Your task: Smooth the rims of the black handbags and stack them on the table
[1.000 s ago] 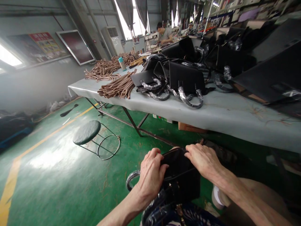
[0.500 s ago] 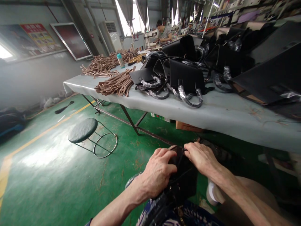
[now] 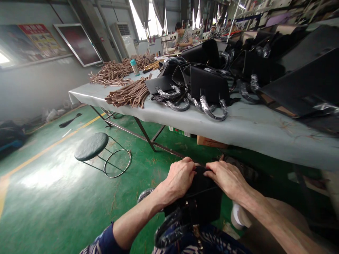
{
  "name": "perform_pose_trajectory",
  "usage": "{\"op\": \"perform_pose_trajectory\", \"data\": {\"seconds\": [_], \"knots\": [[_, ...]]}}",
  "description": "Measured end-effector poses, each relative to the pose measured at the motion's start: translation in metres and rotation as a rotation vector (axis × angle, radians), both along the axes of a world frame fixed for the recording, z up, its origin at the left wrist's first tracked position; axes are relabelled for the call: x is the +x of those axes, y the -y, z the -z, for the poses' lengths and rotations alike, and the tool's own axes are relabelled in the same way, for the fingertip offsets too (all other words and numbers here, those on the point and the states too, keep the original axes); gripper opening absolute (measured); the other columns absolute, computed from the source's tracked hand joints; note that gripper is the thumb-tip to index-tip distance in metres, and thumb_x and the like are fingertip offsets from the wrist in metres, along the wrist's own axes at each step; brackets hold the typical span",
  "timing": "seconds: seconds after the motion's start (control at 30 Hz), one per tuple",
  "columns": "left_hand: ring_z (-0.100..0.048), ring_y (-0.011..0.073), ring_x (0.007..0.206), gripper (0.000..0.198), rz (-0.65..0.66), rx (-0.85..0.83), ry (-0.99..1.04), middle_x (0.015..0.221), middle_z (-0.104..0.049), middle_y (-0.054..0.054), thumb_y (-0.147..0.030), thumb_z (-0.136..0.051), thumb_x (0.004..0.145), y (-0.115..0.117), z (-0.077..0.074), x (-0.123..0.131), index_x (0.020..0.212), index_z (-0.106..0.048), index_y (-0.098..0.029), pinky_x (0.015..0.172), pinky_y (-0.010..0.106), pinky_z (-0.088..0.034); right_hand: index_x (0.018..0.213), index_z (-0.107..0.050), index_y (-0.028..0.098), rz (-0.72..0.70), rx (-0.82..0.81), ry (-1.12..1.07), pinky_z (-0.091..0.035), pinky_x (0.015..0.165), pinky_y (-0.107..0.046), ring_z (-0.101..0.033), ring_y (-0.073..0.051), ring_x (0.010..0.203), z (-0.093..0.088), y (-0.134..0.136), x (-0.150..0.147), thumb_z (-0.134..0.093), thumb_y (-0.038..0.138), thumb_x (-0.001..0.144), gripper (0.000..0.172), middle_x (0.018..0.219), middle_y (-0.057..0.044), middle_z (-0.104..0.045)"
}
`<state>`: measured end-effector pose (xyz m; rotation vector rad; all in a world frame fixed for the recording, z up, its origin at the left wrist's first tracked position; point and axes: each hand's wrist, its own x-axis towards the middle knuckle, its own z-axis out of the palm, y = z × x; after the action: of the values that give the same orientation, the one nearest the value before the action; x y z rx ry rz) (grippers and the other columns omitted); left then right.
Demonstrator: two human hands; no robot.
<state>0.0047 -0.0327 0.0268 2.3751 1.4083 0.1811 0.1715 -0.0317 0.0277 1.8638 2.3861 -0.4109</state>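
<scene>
A black handbag (image 3: 205, 204) lies on my lap, its far edge pointing away from me. My left hand (image 3: 181, 178) is closed on the left part of that far edge. Gripping the same edge a little to the right is my right hand (image 3: 225, 174), fingers curled over it. A plastic-wrapped handle (image 3: 169, 225) of the bag hangs near me, beside gold-coloured hardware (image 3: 196, 231). Another wrapped loop (image 3: 145, 194) shows behind my left forearm. My fingertips are partly hidden behind the bag's edge.
A long table (image 3: 238, 130) ahead carries several black handbags (image 3: 209, 83) with plastic-wrapped handles, bundles of brown strips (image 3: 129, 93) and a teal-capped bottle (image 3: 135, 67). A round stool (image 3: 91, 146) stands on the green floor at left. A person (image 3: 184, 37) sits far back.
My left hand has moved up and forward to the bag's far edge. The near handle and hardware now show more. My right hand has shifted only slightly.
</scene>
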Motion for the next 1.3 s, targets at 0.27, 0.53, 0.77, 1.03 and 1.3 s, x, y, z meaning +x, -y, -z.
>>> {"op": "perform_pose_trajectory", "data": {"seconds": [0.27,0.53,0.77,1.03,1.3], "knots": [[-0.054,0.0133,0.067,0.016,0.001,0.075,0.013,0.075,-0.057,0.001,-0.019,-0.038,0.083,-0.002,0.014,0.002,0.074,-0.051,-0.017,0.060,0.022,-0.039,0.078,-0.065,0.026,-0.003,0.019,-0.083,-0.033,0.056,-0.025,-0.064,-0.019,0.072,0.009,0.000,0.009,-0.044,0.038,0.085,0.025,0.069,-0.002,-0.067],[-0.052,0.0128,0.064,0.016,0.015,0.083,0.038,0.072,-0.057,0.001,-0.019,-0.038,0.082,-0.001,0.015,0.006,0.072,-0.050,-0.017,0.059,0.022,-0.037,0.085,-0.063,0.026,-0.050,0.006,-0.052,-0.034,0.059,-0.025,-0.064,-0.021,0.081,0.002,-0.004,0.003,-0.054,0.026,0.079,0.011,0.080,-0.003,-0.069],[-0.052,0.0123,0.064,0.016,-0.001,0.057,0.073,0.071,-0.057,0.001,-0.018,-0.038,0.082,-0.003,0.017,0.004,0.071,-0.049,-0.016,0.059,0.022,-0.037,0.077,-0.065,0.027,-0.084,-0.017,-0.130,-0.036,0.062,-0.024,-0.063,-0.019,0.082,0.001,-0.012,0.003,-0.053,0.027,0.078,0.012,0.077,-0.001,-0.070],[-0.051,0.0121,0.065,0.015,-0.019,0.056,0.092,0.072,-0.056,0.001,-0.018,-0.038,0.081,-0.002,0.018,0.003,0.071,-0.049,-0.017,0.059,0.022,-0.035,0.074,-0.066,0.027,-0.078,-0.025,-0.247,-0.035,0.060,-0.023,-0.062,-0.016,0.076,0.007,-0.013,0.007,-0.052,0.029,0.078,0.015,0.074,0.001,-0.068],[-0.048,0.0118,0.062,0.012,-0.065,0.029,0.134,0.068,-0.054,0.000,-0.015,-0.039,0.077,-0.002,0.019,0.006,0.068,-0.047,-0.017,0.058,0.022,-0.033,0.071,-0.067,0.028,-0.048,-0.034,-0.270,-0.033,0.058,-0.023,-0.060,-0.015,0.069,0.003,-0.013,0.005,-0.054,0.027,0.074,0.013,0.065,0.002,-0.065]]}}
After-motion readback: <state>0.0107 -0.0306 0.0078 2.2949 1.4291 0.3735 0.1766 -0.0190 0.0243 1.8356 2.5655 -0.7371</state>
